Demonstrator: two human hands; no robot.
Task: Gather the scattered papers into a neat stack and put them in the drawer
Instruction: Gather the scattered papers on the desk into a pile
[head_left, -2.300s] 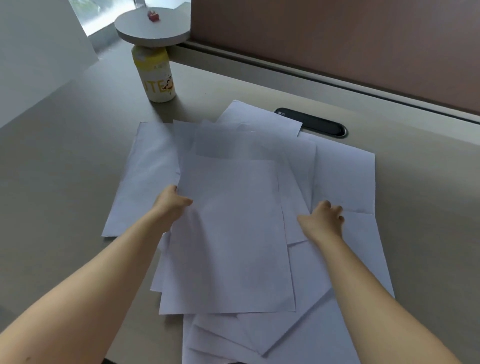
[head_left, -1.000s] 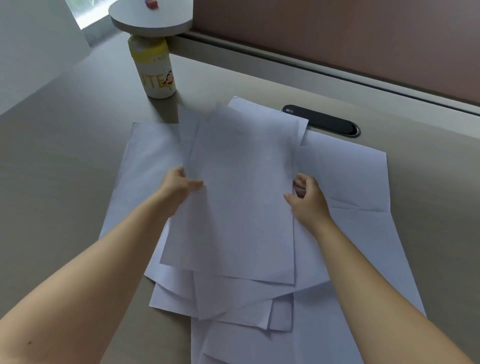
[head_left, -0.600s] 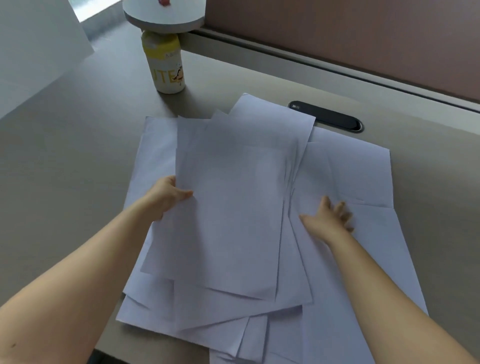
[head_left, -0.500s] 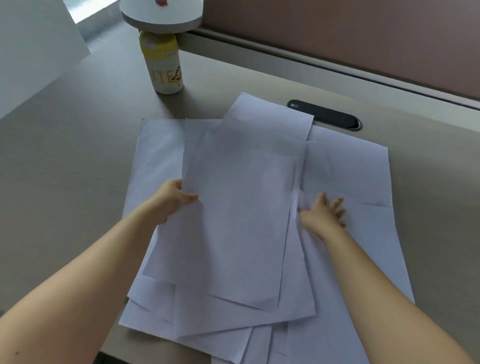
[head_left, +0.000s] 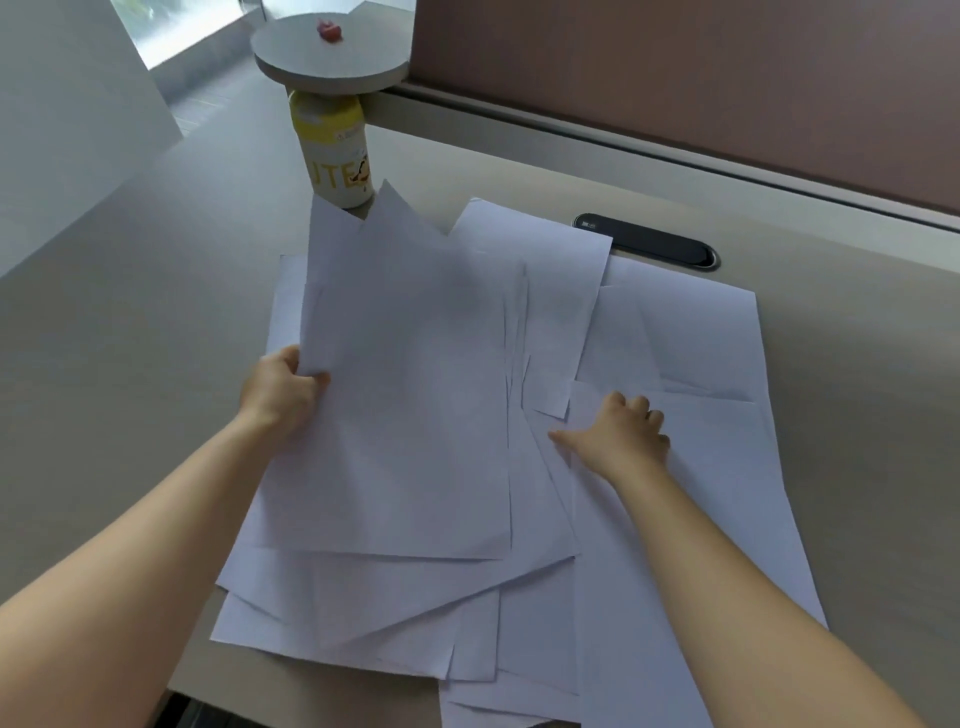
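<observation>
Several white paper sheets (head_left: 415, 405) lie in a loose, overlapping pile on the beige desk (head_left: 130, 322). My left hand (head_left: 280, 389) grips the left edge of the top few sheets, whose far corners are lifted and tilted up. My right hand (head_left: 618, 436) rests flat, fingers spread, on the sheets at the right (head_left: 701, 467), which lie flat beside the pile. More sheets fan out at the desk's near edge (head_left: 493, 675). No drawer is in view.
A yellow-and-white bottle (head_left: 335, 150) stands at the back left, under a round grey disc (head_left: 332, 49) with a small red object on it. A black oval cable grommet (head_left: 649, 247) sits behind the papers. A brown partition (head_left: 701, 78) runs along the desk's far side.
My left hand has raised the top sheets so their far corners stand up near the bottle. My right hand stays spread on the right-hand sheets, shifted slightly.
</observation>
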